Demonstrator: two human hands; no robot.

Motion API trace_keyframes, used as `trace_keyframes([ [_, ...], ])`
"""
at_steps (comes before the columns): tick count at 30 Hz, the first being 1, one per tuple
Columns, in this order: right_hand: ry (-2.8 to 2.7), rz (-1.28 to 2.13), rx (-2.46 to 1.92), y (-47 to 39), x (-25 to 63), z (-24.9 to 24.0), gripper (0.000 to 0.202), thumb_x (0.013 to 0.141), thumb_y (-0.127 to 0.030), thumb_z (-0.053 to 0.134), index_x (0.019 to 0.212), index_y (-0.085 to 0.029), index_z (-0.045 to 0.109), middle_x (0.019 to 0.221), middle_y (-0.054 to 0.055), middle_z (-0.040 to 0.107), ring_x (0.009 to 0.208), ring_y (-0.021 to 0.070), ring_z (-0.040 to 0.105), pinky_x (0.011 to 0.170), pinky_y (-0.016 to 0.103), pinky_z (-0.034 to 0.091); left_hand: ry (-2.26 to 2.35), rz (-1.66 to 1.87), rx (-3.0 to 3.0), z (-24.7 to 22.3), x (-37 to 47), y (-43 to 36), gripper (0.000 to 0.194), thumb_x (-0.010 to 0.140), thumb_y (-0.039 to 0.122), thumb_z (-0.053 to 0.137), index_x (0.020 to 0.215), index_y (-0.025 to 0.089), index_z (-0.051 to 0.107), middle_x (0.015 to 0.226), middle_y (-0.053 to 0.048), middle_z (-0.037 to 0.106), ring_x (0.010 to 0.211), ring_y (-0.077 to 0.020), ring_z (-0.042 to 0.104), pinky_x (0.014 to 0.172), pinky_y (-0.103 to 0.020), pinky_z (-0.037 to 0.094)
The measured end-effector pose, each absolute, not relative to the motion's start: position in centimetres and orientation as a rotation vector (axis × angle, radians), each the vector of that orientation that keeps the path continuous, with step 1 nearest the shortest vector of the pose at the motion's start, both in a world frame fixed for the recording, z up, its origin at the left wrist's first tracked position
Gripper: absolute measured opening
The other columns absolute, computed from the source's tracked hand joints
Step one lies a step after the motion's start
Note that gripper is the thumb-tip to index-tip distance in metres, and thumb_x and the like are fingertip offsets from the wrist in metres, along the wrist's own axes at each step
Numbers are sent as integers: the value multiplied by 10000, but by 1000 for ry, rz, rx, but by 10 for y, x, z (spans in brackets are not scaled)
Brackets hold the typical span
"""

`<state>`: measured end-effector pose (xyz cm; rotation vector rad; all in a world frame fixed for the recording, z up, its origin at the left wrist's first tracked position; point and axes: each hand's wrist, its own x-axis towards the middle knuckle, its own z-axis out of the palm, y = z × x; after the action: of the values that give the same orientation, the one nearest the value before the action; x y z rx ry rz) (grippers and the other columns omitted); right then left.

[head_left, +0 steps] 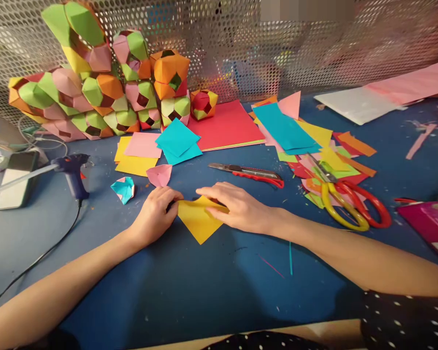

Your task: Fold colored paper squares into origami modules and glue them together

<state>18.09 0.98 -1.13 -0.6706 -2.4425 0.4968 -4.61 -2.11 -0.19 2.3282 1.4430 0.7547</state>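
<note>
A yellow square of paper (200,222) lies turned cornerwise, one corner pointing at me, its far part bent up between my hands. My left hand (156,214) pinches its left corner between thumb and fingers. On the right side my right hand (241,209) grips the paper, thumb over it and fingers along the far edge. Just beyond my left hand sits a folded pink paper piece (159,175). To its left is a small folded blue and pink paper piece (123,189). A box cutter (248,174) with a red grip lies beyond my right hand.
Stacked paper polyhedra (102,92) stand against a perforated metal screen (211,43). Blue squares (178,141) lie before them. Scissors (345,204) rest by scrap paper (314,146) on the right. A glue gun (73,175), its cord, and a phone (16,180) occupy the left.
</note>
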Motion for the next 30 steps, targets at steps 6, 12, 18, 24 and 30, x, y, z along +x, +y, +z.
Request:
trace_keyframes([
  [6, -2614, 304, -507, 3, 182, -9, 268, 831, -112, 480, 1098, -129, 502, 941, 90, 613, 862, 204, 541, 743, 358, 449, 1291, 668, 2510, -1, -57, -19, 131, 792, 87, 493, 865, 162, 572, 847, -50, 625, 815, -169, 550, 742, -320, 464],
  [12, -2610, 338, -640, -2, 181, -9, 290, 843, -75, 435, 1122, -133, 491, 943, 87, 608, 873, 191, 544, 741, 331, 426, 1212, 609, 2577, 0, -61, -19, 131, 807, 68, 449, 791, 153, 546, 798, -49, 605, 757, -154, 527, 708, -301, 446],
  [18, -2728, 220, -448, -1, 183, -7, 217, 834, -48, 415, 962, -119, 576, 885, 81, 608, 793, 173, 500, 706, 310, 374, 1187, 533, 2633, 0, -64, -18, 147, 799, 63, 443, 793, 149, 561, 818, -56, 608, 775, -163, 538, 715, -308, 434],
  [24, -2866, 86, -465, -5, 184, -2, 240, 880, -78, 379, 902, -130, 612, 871, 77, 591, 811, 177, 467, 724, 314, 350, 1192, 427, 2654, 3, -65, -18, 187, 770, 43, 441, 828, 149, 584, 847, -54, 615, 805, -175, 557, 723, -321, 418],
  [30, -3005, 86, -494, -9, 186, 9, 185, 884, -108, 404, 860, -138, 585, 876, 62, 574, 811, 180, 460, 747, 319, 353, 1276, 412, 2632, 6, -60, -23, 141, 844, 207, 475, 798, 154, 598, 819, -57, 605, 784, -174, 545, 706, -321, 417],
])
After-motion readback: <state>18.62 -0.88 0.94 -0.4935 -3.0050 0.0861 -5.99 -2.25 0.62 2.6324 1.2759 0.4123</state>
